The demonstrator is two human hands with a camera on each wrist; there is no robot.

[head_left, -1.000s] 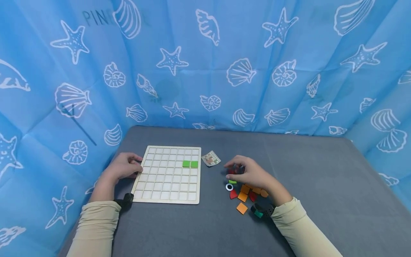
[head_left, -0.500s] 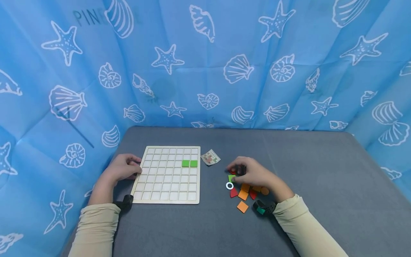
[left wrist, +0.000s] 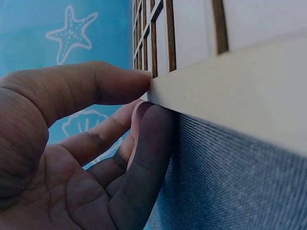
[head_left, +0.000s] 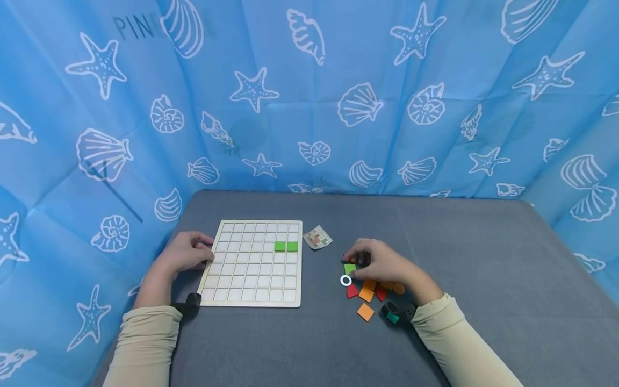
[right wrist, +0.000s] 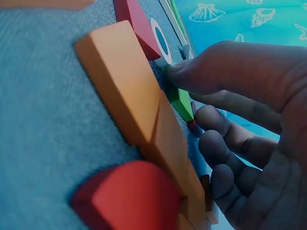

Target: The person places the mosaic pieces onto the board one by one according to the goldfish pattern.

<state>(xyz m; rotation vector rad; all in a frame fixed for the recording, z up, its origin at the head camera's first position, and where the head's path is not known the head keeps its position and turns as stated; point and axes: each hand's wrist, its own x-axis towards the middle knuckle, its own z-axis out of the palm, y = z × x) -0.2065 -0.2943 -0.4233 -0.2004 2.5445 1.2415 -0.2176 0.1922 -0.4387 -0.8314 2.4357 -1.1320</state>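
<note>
A pale wooden grid board (head_left: 251, 303) lies at left on the table; two green square tiles (head_left: 286, 246) sit side by side in its cells. My left hand (head_left: 186, 251) holds the board's left edge, the thumb on top and a finger underneath, as the left wrist view shows. My right hand (head_left: 382, 263) is over a loose pile of coloured pieces, its thumb and index finger at a loose green tile (right wrist: 181, 101). The thumb touches that tile; the index fingertip is partly hidden. The other fingers curl, holding nothing visible.
Near the right hand lie orange square tiles (head_left: 365, 312), red rounded pieces (head_left: 352, 291), a white ring (head_left: 345, 280) and a green piece partly under the wrist camera. A small patterned card (head_left: 317, 237) lies beside the board. A blue shell-print curtain (head_left: 309, 107) surrounds the grey table (head_left: 483, 258).
My right hand has come down and slightly closer to me, its thumb now at the loose green tile. The left hand stays on the board's edge. The head view has shifted slightly.
</note>
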